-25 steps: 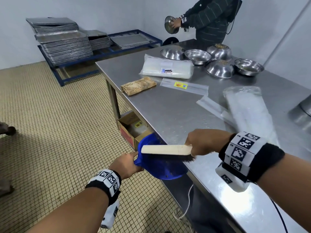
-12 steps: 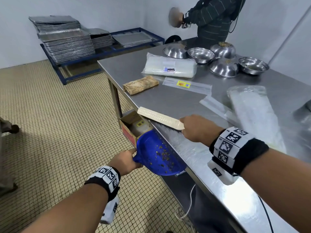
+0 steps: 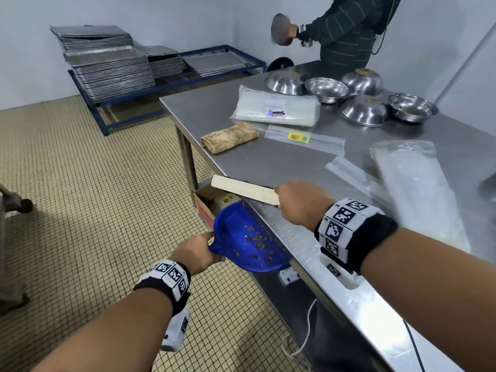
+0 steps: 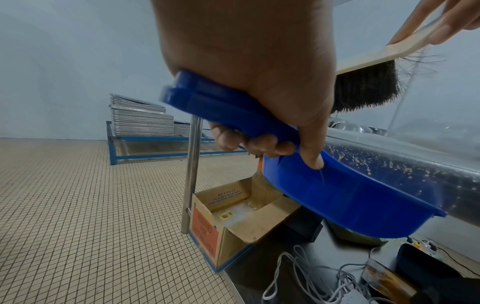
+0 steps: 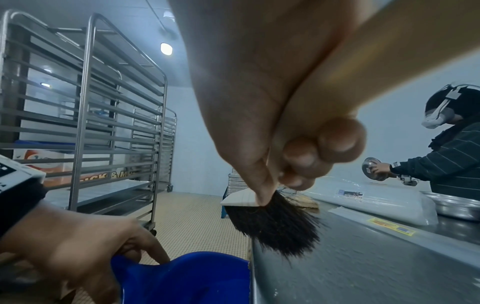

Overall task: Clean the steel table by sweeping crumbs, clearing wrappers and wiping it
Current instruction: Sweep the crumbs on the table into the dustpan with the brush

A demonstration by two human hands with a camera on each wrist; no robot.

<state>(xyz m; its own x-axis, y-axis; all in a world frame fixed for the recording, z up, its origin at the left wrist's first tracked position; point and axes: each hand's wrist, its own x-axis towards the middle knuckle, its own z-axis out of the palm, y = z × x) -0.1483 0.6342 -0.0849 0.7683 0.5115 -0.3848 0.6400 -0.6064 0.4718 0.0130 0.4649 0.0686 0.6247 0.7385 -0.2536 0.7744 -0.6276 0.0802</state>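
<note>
Crumbs (image 3: 256,241) lie scattered inside the blue dustpan (image 3: 249,240), which the left hand (image 3: 197,253) grips by its handle, holding its open lip against the near-left edge of the tabletop (image 3: 281,162). The right hand (image 3: 302,204) is wrapped round the wooden back of a brush (image 3: 245,189) lying across that edge, just above the dustpan. Farther along the tabletop lie a brown wrapper (image 3: 229,137), clear bags (image 3: 276,110) and steel bowls (image 3: 327,89); a cardboard box (image 3: 212,202) stands on the floor under the edge.

From the left wrist, the fingers (image 4: 255,142) curl under the dustpan's handle (image 4: 207,102) with the thumb laid along its top. More crumbs (image 4: 363,162) cling to the tabletop's front rim, just above the pan.

From the right wrist, the hand's grip is closed on the brush back, thumb pressed near the dark bristles (image 5: 278,224), which touch the tabletop at its edge. The dustpan rim sits just beside and below them.
</note>
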